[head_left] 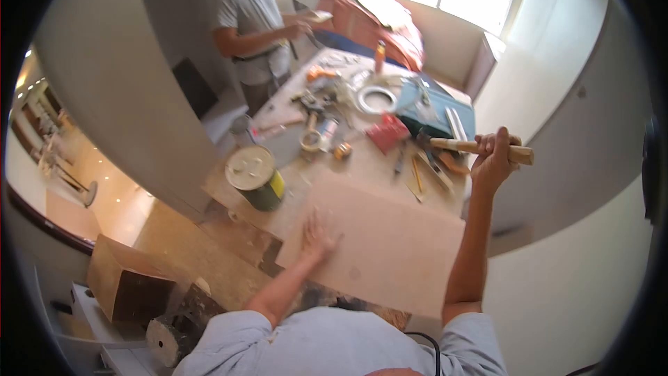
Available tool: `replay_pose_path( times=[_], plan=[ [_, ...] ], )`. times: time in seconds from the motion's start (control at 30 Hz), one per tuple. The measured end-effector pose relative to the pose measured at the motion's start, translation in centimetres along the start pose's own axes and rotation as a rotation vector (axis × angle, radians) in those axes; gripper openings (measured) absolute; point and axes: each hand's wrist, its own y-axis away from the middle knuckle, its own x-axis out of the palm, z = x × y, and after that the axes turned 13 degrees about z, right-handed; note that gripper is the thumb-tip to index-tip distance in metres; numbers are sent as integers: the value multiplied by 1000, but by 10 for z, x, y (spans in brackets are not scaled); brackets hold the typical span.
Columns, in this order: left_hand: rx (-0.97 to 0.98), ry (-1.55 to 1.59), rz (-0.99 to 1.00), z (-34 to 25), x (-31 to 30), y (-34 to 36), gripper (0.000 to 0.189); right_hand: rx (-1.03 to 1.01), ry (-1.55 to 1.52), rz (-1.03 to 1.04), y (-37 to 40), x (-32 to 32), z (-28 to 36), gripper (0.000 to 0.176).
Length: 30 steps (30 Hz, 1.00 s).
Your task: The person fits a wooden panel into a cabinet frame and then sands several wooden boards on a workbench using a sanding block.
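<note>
My left hand [320,240] lies flat with its fingers spread on a pale wooden board [383,244] at the near side of the table. Raised at the right, my right hand [494,158] is closed round the wooden handle of a hammer [449,144]. The hammer's dark head points left, over the table's tools. A second short wooden end shows beside the handle behind my fingers; what it belongs to is hidden. Left of the board stands a large paint can [252,177] with a pale lid.
Beyond the board lie a teal case [424,111], a white tape roll [376,100], a red packet [387,132], a pencil [417,174] and several tools. Another person [254,28] stands at the far left side, holding something pale. A cardboard box [132,278] sits lower left.
</note>
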Motion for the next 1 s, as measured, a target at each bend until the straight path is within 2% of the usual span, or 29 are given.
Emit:
replay_pose_path(
  times=[0.07,0.1,0.17,0.23,0.3,0.37,0.43,0.57,0.63,0.67,0.73,0.83,0.87,1.0],
  plan=[
    [8,-73,40,3,-3,9,86,-141,330,216,-22,15,-43,31],
    [2,-89,11,11,2,13,86,28,433,202,-24,8,-64,30],
    [43,-33,-114,13,16,3,84,-73,808,177,-35,-39,-111,30],
    [27,-37,-135,14,26,-2,84,-62,558,34,-31,-70,-132,33],
    [9,-44,-132,18,26,-5,83,90,319,-427,-38,-79,-119,32],
    [-3,-34,-138,13,29,-3,84,246,55,-641,-39,-140,-132,35],
    [6,-34,-132,8,21,1,83,401,-33,-886,-28,-198,-167,40],
    [9,-115,-124,13,22,2,82,509,-186,-952,2,-282,-248,46],
    [11,-102,-97,10,16,4,82,561,-241,-884,17,-324,-291,62],
    [9,-93,-109,7,13,2,82,565,-225,-905,21,-315,-286,62],
    [-1,-89,-74,4,10,2,81,677,-195,-1052,26,-264,-275,75],
    [-20,-94,-40,-1,5,0,81,738,-187,-1079,33,-277,-314,77],
    [-25,-105,-33,0,5,0,81,694,-157,-1181,30,-271,-320,76],
    [-12,-117,-47,2,7,-3,82,721,-264,-1173,31,-286,-355,74]
  ],
)
